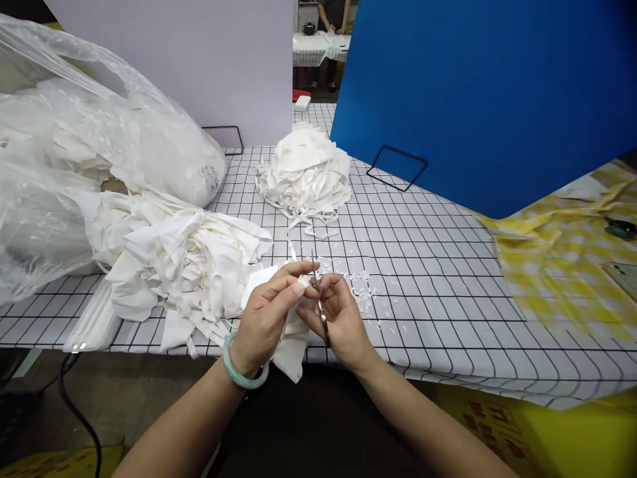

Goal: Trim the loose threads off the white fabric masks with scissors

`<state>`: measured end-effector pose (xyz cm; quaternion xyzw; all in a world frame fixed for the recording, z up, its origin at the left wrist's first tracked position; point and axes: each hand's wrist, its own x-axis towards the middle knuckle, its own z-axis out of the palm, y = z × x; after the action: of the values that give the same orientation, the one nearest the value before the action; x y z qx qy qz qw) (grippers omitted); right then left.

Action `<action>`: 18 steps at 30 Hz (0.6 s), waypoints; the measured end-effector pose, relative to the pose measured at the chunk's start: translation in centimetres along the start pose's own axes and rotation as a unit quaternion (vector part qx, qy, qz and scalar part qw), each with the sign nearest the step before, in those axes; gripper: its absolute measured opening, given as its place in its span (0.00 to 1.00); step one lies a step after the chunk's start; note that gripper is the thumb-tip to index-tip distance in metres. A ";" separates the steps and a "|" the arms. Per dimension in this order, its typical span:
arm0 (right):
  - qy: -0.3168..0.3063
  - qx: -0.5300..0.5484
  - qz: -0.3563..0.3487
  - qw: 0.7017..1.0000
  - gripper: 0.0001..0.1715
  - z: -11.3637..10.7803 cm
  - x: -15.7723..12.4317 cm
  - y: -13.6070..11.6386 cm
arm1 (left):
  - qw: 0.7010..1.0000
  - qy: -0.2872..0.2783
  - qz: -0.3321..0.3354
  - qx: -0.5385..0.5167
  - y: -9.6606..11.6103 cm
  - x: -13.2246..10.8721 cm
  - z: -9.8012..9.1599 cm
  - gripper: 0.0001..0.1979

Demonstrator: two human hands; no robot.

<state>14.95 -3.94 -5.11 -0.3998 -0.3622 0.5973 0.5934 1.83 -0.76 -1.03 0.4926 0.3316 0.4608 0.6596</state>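
Note:
My left hand (271,309), with a green bangle (240,377) at its wrist, pinches a white cloth piece (290,350) that hangs down over the table's front edge. Small scissors (321,309) are in my right hand (341,318), their blades pointing up and away beside my left fingertips. Tiny white scraps (365,289) lie scattered just beyond and to the right of my hands. Behind them is a heap of white cloth pieces (308,172). A larger loose pile of white cloth (194,265) spreads to the left of my left hand.
A big clear plastic bag (114,126) of white cloth fills the left side. A white power strip (94,318) lies at the front left edge. Blue (472,86) and pale (199,60) boards stand behind. Yellow checked cloth (562,265) lies right. A person (334,16) stands far back.

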 end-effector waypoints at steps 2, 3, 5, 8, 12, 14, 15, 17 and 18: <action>-0.006 0.004 0.007 1.000 0.29 1.1 -0.3 0.3 | 1.000 0.012 0.017 -0.003 0.1 -0.1 0.3 0.13; -0.018 -0.001 0.019 1.000 0.28 1.4 -0.5 0.5 | 0.999 0.029 0.021 -0.007 0.1 -0.1 0.3 0.13; -0.045 -0.019 0.039 0.998 0.27 1.3 -1.0 0.8 | 0.998 0.066 0.012 -0.010 -0.1 -0.2 0.3 0.14; -0.046 -0.088 0.039 0.994 0.32 -0.5 -1.7 0.9 | 0.996 0.084 0.009 0.029 -0.7 -0.3 0.0 0.15; 0.002 -0.217 0.031 0.976 0.36 -4.0 -2.5 -0.2 | 0.993 0.086 0.029 0.072 -1.2 -0.4 -0.4 0.14; 0.010 -0.206 0.062 0.976 0.35 -4.8 -2.7 -0.8 | 0.996 0.073 0.029 0.043 -1.2 -0.4 -0.4 0.15; 0.011 -0.185 0.073 0.980 0.35 -4.8 -2.8 -1.0 | 0.997 0.064 0.027 0.024 -1.1 -0.4 -0.2 0.15; 0.013 -0.133 0.063 0.989 0.36 -4.0 -2.8 -1.0 | 0.999 0.046 0.022 -0.011 -0.8 -0.3 0.2 0.16; 0.017 -0.110 0.048 0.993 0.36 -3.2 -2.8 -0.8 | 0.999 0.039 0.018 -0.024 -0.7 -0.3 0.5 0.16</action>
<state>18.15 -6.82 -5.57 -0.4894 -0.3960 0.5748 0.5228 2.37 -1.31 -1.52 0.4646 0.3369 0.4992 0.6492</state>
